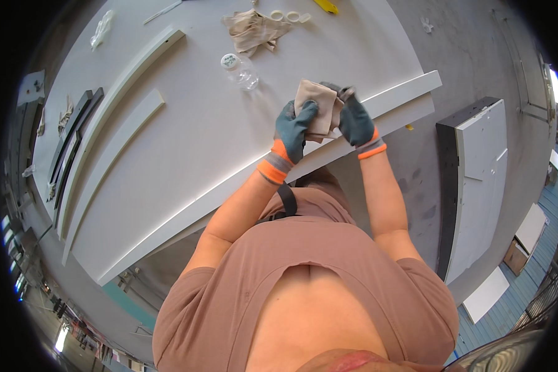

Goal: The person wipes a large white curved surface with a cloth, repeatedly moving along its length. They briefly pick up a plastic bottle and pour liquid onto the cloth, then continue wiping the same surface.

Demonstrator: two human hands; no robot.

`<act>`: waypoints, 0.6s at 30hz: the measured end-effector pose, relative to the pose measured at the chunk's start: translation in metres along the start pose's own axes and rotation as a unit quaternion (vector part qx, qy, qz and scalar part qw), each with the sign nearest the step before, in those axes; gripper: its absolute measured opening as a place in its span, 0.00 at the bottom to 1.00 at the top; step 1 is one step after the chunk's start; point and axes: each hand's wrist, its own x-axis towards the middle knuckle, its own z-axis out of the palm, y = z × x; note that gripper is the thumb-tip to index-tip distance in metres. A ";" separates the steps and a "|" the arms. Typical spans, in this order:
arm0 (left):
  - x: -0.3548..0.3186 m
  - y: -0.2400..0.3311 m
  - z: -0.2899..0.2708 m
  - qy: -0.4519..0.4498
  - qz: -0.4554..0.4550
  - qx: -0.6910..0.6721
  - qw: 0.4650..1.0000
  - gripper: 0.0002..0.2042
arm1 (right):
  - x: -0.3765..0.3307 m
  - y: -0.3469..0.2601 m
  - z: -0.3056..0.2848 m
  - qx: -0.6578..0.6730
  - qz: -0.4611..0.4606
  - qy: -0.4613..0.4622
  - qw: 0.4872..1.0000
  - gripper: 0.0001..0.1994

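Panel [186,142], large, white, lies flat across the work area; two curved white strips [115,93] rest on it at left. Clear plastic jar [240,70] stands near the hands; crumpled rag [254,30] lies beyond it. Left hand [294,127] and right hand [355,121], both gloved, clench a folded beige cloth [319,108] between them above the panel's near edge.

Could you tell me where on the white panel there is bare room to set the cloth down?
The widest bare stretch of the panel lies between the short curved strip and the near edge, left of the hands. Crowded: the far end, with the jar, crumpled rag and caps.
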 end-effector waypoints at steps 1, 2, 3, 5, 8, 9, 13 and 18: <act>-0.002 -0.003 0.006 0.011 0.001 -0.003 1.000 0.17 | -0.008 0.008 -0.004 0.033 0.044 -0.044 0.998 0.31; -0.003 -0.005 0.009 0.023 0.002 -0.007 1.000 0.16 | -0.015 0.020 0.002 0.004 0.008 -0.020 1.000 0.31; 0.003 -0.015 0.003 0.036 0.015 0.039 0.998 0.18 | -0.018 0.032 0.009 0.057 0.008 -0.008 0.998 0.29; 0.005 -0.025 -0.007 0.074 0.032 0.103 0.991 0.21 | -0.020 0.051 0.001 -0.089 -0.089 0.042 0.991 0.25; 0.026 -0.043 -0.057 0.195 0.122 0.316 0.920 0.39 | -0.012 0.072 -0.028 -0.195 -0.176 0.152 0.953 0.18; 0.027 -0.027 -0.054 0.252 0.152 0.275 0.915 0.50 | -0.010 0.075 -0.040 -0.150 -0.177 0.193 0.953 0.16; 0.084 0.000 -0.148 0.297 0.375 0.487 0.731 0.62 | -0.026 0.024 -0.032 -0.050 -0.100 0.226 0.968 0.18; 0.122 0.040 -0.145 0.228 0.372 0.406 0.803 0.43 | -0.047 -0.004 -0.062 0.033 -0.102 0.244 0.964 0.20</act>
